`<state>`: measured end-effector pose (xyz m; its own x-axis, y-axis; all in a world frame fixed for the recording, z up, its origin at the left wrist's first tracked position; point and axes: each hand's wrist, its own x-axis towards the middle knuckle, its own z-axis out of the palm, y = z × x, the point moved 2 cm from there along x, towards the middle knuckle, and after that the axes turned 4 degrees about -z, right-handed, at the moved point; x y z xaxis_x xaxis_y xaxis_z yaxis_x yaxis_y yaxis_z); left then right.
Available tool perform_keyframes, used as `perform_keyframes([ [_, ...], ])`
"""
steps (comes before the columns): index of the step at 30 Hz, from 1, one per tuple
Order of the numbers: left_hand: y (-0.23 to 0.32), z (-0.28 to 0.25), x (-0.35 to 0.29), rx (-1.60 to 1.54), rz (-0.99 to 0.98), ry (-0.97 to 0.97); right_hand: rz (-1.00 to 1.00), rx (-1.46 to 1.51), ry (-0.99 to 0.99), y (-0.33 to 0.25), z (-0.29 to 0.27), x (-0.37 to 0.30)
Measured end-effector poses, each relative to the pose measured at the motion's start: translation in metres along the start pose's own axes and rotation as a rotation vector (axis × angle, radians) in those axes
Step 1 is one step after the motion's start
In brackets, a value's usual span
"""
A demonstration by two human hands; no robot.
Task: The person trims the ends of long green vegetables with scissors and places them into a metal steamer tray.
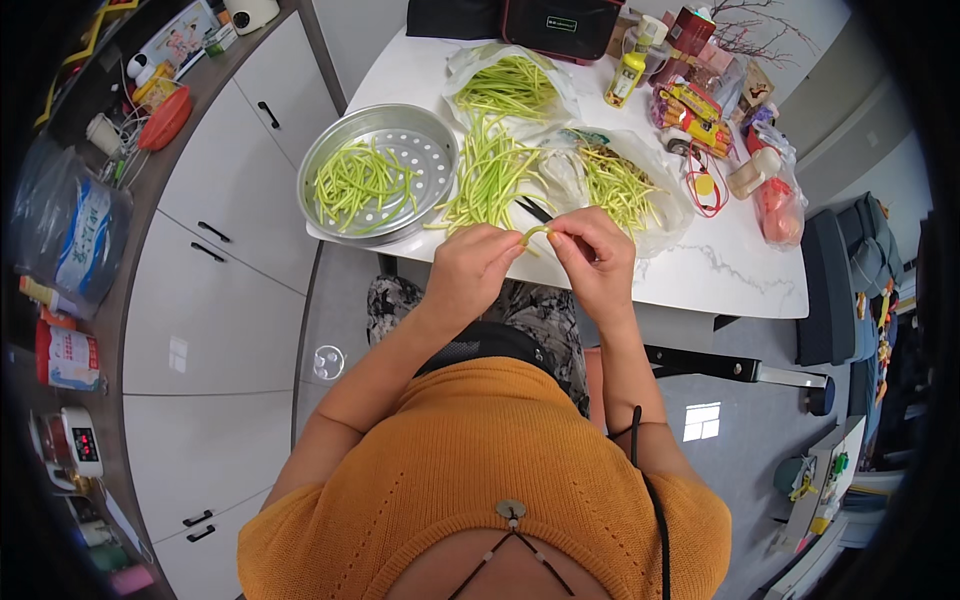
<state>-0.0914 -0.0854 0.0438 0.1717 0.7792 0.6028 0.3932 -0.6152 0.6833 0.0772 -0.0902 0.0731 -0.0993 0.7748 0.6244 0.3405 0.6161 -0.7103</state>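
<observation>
Just past the near edge of the table, my left hand (465, 272) and my right hand (598, 265) pinch a thin green vegetable stem (536, 231) between them, and it bows upward. Beyond the fingers lies a loose pile of long green stems (490, 172). A dark, pointed tool, perhaps scissors (533, 207), rests by that pile, partly hidden by my hands. To the left, a metal steamer pan (437, 165) with a holed bottom holds short green pieces (362, 185). Paler trimmed stalks (618, 190) sit on a plastic bag (672, 200) to the right.
Another plastic bag of stems (508, 85) stands at the back. Along the right side are a yellow bottle (625, 78), snack packs (690, 115), a red cord (706, 190) and a bag of red fruit (778, 210). White cabinets (215, 310) line the left.
</observation>
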Motion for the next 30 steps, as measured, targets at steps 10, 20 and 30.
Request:
perform_keyframes([
  [10,-0.009,0.010,-0.007,-1.131,-0.759,-0.469,-0.277,-0.266,0.150,0.002,0.006,0.000],
  [20,-0.016,0.004,0.004,-0.657,-0.500,-0.177,-0.079,-0.106,0.107,0.017,0.003,-0.002],
  [30,-0.014,0.007,0.003,-0.597,-0.511,-0.157,-0.037,-0.129,0.034,0.019,0.000,-0.001],
])
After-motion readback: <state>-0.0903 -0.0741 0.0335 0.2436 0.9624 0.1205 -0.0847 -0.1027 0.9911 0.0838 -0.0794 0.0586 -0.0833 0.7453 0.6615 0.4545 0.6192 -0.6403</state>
